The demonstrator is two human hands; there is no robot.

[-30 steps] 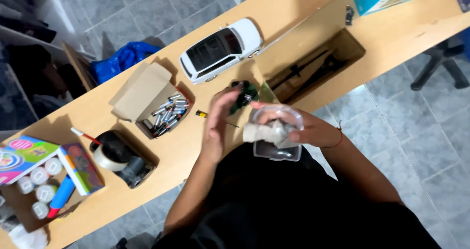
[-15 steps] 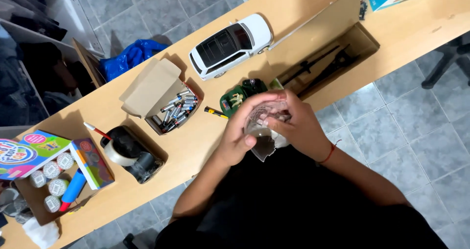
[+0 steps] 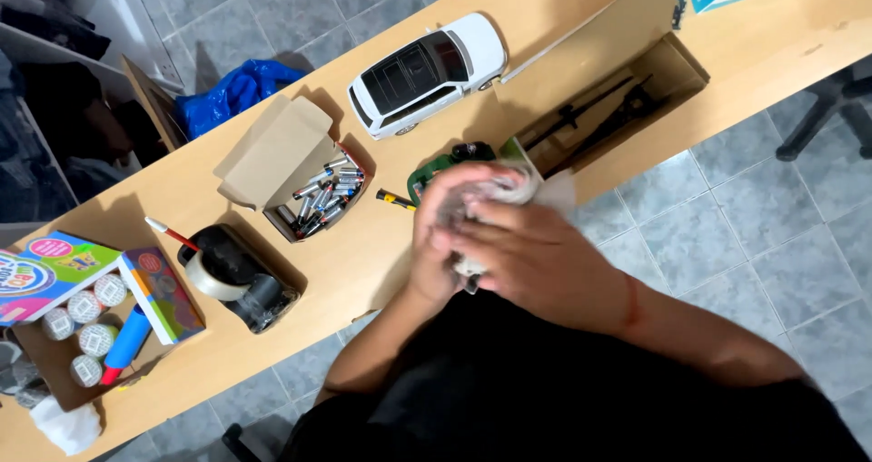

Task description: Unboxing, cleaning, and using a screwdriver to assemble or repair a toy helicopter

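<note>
My left hand (image 3: pixel 447 230) and my right hand (image 3: pixel 536 258) are pressed together over the near edge of the wooden table (image 3: pixel 372 262). Between them they grip a clear plastic bag with a crumpled white wad (image 3: pixel 504 191) inside; most of it is hidden by my fingers. Just beyond my hands lies a green circuit board (image 3: pixel 434 168) with a black part on it. A small black and yellow screwdriver (image 3: pixel 396 199) lies to its left.
A white toy car (image 3: pixel 425 69) stands at the back. An open box of batteries (image 3: pixel 322 196) sits left of centre, a tape dispenser (image 3: pixel 232 276) further left, a colourful box of pots (image 3: pixel 86 308) at far left. A long cardboard box (image 3: pixel 618 108) with black tools lies right.
My two hands have closed together around the bag and wad. The view has shifted slightly, so the table items sit a little more to the right.
</note>
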